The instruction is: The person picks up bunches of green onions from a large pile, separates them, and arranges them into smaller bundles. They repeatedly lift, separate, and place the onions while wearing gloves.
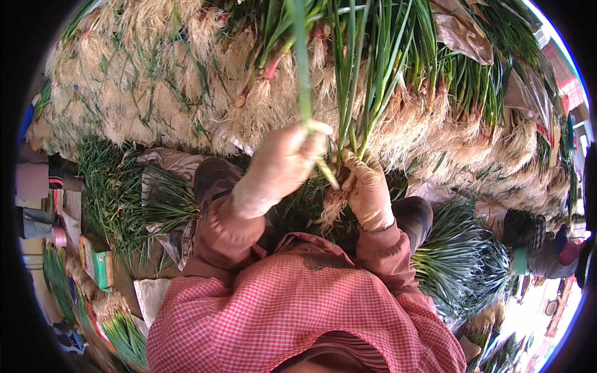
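Both my hands are in pale gloves, in front of my chest. My left hand (289,168), slightly blurred, is closed around a green onion stalk (304,88) whose long leaf rises above the fist and whose pale lower end slants down to the right. Beside it, my right hand (368,189) grips a small bunch of green onions (347,102) low on the stems, leaves pointing up. The roots and reddish bulbs (333,205) of this bunch hang between the hands. Behind lies a large heap of green onions (163,102), its pale roots facing me.
Loose green leaves (112,196) cover the ground at left. A fan of green onions (452,256) lies to the right of my knee. Green and yellow boxes (100,265) stand at lower left. Other people are partly visible at both edges, one a dark-clothed person (555,256).
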Available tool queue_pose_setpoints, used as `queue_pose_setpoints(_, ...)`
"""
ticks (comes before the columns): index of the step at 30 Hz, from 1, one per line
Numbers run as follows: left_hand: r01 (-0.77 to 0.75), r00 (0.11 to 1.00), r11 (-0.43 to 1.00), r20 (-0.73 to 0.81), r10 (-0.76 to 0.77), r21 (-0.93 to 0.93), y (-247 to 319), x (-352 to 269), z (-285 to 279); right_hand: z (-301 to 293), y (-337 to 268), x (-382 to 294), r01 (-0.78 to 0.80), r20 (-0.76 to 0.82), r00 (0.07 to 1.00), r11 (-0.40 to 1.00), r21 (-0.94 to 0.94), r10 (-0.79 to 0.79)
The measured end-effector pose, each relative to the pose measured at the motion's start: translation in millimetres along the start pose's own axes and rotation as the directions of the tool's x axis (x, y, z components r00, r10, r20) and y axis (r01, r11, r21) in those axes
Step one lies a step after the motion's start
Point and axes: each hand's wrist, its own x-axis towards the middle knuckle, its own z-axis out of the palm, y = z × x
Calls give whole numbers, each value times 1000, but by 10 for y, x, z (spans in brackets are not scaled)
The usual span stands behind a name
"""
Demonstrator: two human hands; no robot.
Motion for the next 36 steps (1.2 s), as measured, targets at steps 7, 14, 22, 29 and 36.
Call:
queue_pose_setpoints(7,474,468,861,-881,-71,183,-924,-1226,-2033,-139,-83,28,156,103,980,979,131,-170)
queue_pose_setpoints(14,495,644,785,-764,-45,372,-660,-850,-1164,15,-63,10,154,73,984,985,83,-160)
queue_pose_setpoints(22,-77,985,940,-119,122,333,-231,327,334,4,35,-173,131,140,982,991,-34,-125)
queue_pose_setpoints(29,259,935,370,136,-327,-892,-339,120,539,-163,85,-261,51,298,948,977,208,-113)
queue_pose_setpoints(36,260,910,-308,339,-238,-915,-275,67,288,2,12,-290,192,408,864,942,274,-295)
